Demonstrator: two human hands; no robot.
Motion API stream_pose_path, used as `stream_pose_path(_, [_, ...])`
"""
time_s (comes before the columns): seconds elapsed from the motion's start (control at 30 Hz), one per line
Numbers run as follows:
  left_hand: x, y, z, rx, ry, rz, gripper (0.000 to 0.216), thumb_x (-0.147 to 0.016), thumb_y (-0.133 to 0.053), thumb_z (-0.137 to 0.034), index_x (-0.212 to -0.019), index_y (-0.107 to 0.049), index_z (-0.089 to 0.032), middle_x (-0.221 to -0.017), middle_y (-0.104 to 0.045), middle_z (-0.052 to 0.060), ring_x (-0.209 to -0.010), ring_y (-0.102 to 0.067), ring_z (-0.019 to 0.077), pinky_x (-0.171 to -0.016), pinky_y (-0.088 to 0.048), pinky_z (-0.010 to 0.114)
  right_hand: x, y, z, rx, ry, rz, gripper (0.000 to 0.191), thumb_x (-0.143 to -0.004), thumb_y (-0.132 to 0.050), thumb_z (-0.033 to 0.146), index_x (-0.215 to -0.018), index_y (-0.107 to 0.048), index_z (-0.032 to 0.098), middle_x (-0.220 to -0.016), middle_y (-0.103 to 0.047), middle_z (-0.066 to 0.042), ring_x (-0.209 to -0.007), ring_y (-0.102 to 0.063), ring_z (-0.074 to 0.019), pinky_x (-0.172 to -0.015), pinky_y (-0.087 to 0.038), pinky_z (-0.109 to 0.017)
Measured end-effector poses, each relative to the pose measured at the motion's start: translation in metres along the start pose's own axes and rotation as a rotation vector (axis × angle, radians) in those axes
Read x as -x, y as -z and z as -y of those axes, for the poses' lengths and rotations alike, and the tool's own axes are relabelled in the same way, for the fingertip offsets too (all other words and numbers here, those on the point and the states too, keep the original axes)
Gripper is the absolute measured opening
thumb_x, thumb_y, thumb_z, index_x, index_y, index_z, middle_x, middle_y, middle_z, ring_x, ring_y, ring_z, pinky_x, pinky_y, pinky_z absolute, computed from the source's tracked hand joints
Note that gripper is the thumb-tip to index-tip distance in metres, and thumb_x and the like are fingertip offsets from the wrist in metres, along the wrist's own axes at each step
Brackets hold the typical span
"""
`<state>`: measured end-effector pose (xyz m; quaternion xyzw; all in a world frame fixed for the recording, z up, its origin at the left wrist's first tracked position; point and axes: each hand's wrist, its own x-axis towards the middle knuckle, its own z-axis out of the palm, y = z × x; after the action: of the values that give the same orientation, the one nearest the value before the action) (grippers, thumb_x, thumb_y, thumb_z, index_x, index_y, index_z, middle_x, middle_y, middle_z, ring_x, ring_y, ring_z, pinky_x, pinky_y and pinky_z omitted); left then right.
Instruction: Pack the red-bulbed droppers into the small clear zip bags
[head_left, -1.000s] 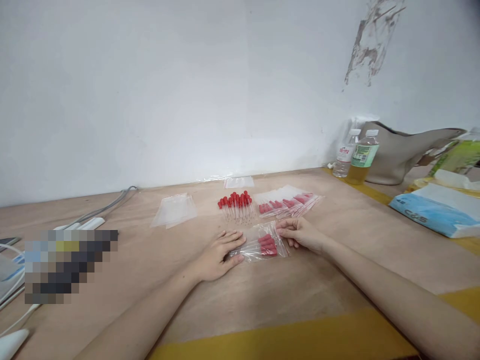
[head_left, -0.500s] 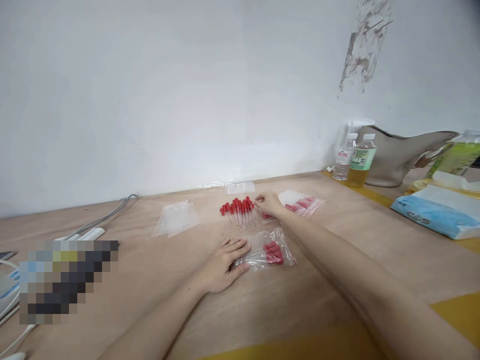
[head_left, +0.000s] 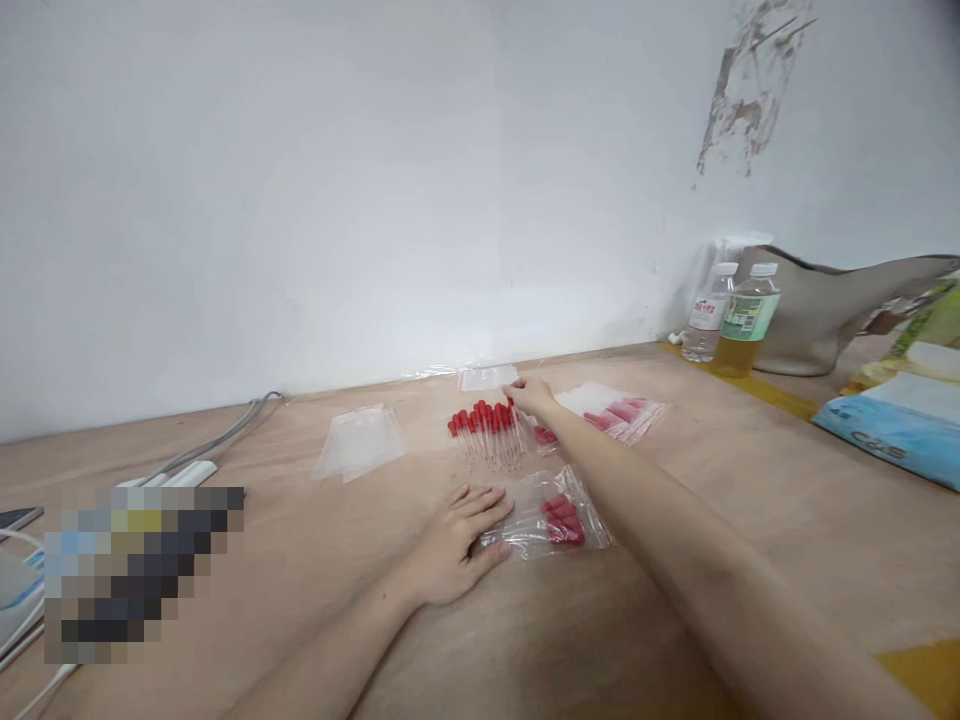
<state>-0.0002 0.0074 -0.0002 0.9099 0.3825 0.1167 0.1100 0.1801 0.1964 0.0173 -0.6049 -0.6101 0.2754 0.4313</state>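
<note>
Several thin clear droppers with red bulbs (head_left: pixel 484 420) lie side by side on the table, bulbs towards the wall. At the right end of that row, my right hand (head_left: pixel 531 396) pinches one dropper by its red bulb. My left hand (head_left: pixel 465 540) lies flat, fingers spread, over the left end of a clear zip bag (head_left: pixel 525 515). Inside that bag, the red bulbs (head_left: pixel 562 520) of several droppers show at the right. Past my right wrist are more bags with red-bulbed droppers (head_left: pixel 615 412), partly covered by my forearm.
Flat clear bags (head_left: pixel 361 442) lie to the left, and another bag (head_left: pixel 487 378) rests by the wall. Two bottles (head_left: pixel 742 325) stand at the back right, near a grey bag-like container (head_left: pixel 802 320) and a blue tissue pack (head_left: pixel 892 425). Cables (head_left: pixel 225 435) run along the left.
My right fingers have come down onto a dropper's bulb at the row's right end. My left hand stays on the bag, and the whole view has shifted slightly.
</note>
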Motion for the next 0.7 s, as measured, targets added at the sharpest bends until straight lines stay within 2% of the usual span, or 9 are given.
stream_pose_path(0.1, [0.0, 0.0, 0.0, -0.006, 0.011, 0.01, 0.047, -0.088, -0.035, -0.046, -0.131, -0.034, -0.027, -0.138, -0.03, 0.003, -0.127, -0.026, 0.0197, -0.105, -0.017, 0.043, 0.01, 0.017, 0.008, -0.129, -0.005, -0.039, 0.019, -0.079, -0.047, 0.031, -0.073, -0.053, 0.014, -0.067, -0.062, -0.004, -0.045, -0.051, -0.0062, -0.043, -0.04, -0.017])
stream_pose_path(0.2, [0.0, 0.001, 0.0, -0.011, 0.008, 0.002, 0.047, -0.088, -0.036, -0.046, -0.131, -0.035, -0.026, -0.137, -0.032, 0.003, -0.127, -0.027, 0.0191, -0.106, -0.017, 0.041, 0.03, 0.048, 0.008, -0.257, 0.015, -0.126, 0.016, -0.084, -0.039, 0.031, -0.087, -0.045, 0.016, -0.073, -0.061, -0.002, -0.043, -0.049, -0.0034, -0.04, -0.039, -0.014])
stream_pose_path(0.3, [-0.001, 0.001, 0.001, -0.016, 0.002, 0.002, 0.047, -0.088, -0.035, -0.046, -0.13, -0.035, -0.027, -0.137, -0.032, 0.003, -0.127, -0.027, 0.0193, -0.106, -0.016, 0.042, 0.058, 0.086, -0.006, -0.468, 0.01, -0.203, 0.011, -0.082, -0.045, 0.029, -0.084, -0.041, 0.018, -0.064, -0.057, 0.002, -0.042, -0.048, -0.004, -0.036, -0.038, -0.014])
stream_pose_path(0.43, [-0.001, 0.0, 0.002, -0.025, 0.007, -0.005, 0.046, -0.088, -0.034, -0.046, -0.13, -0.035, -0.027, -0.137, -0.033, 0.004, -0.127, -0.026, 0.0196, -0.105, -0.017, 0.043, 0.093, 0.119, -0.035, -0.59, -0.125, -0.186, 0.009, -0.081, -0.047, 0.022, -0.076, -0.041, 0.018, -0.055, -0.054, 0.003, -0.037, -0.046, -0.0051, -0.034, -0.037, -0.014])
stream_pose_path(0.53, [-0.001, 0.0, 0.002, -0.025, 0.01, -0.007, 0.046, -0.088, -0.034, -0.047, -0.13, -0.035, -0.027, -0.137, -0.033, 0.003, -0.127, -0.027, 0.0196, -0.105, -0.017, 0.043, 0.109, 0.12, -0.052, -0.677, -0.197, -0.168, 0.01, -0.081, -0.045, 0.02, -0.072, -0.042, 0.018, -0.057, -0.056, 0.001, -0.038, -0.048, -0.0057, -0.037, -0.042, -0.016])
stream_pose_path(0.7, [0.0, 0.0, 0.002, -0.026, 0.012, -0.005, 0.047, -0.088, -0.035, -0.047, -0.131, -0.034, -0.027, -0.137, -0.032, 0.003, -0.127, -0.027, 0.02, -0.105, -0.017, 0.043, 0.126, 0.1, -0.06, -0.874, -0.256, -0.123, 0.012, -0.081, -0.048, 0.02, -0.07, -0.042, 0.02, -0.06, -0.056, 0.002, -0.05, -0.057, -0.0087, -0.054, -0.051, -0.023])
